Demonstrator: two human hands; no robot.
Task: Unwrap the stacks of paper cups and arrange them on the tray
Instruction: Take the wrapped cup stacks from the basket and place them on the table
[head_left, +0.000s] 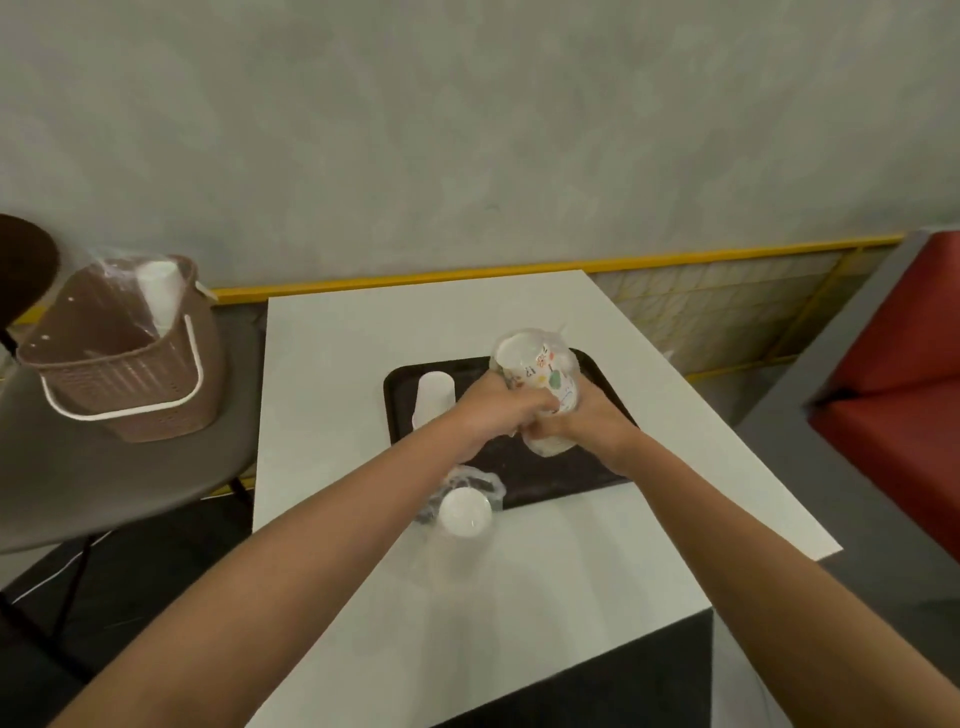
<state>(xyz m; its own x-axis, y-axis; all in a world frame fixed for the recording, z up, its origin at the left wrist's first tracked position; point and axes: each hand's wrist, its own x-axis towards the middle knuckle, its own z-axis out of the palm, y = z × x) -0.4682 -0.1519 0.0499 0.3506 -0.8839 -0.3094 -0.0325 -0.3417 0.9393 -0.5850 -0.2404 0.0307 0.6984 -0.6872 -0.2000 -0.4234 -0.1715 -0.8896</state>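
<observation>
tray (561, 483): matt black plastic | wrap (540, 384): glossy clear film | basket (130, 384): woven-look plastic

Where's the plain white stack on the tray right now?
Head view: the white stack sits in the tray's far-left corner, just left of the left hand, which grips the printed stack.

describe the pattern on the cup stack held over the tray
The cup stack is white with small green, orange and red drawings; the head view shows it best.

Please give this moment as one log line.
left hand, right hand: grip wrapped printed stack over tray | tray: white stack | table: plain wrapped stack | basket: wrapped cups
</observation>
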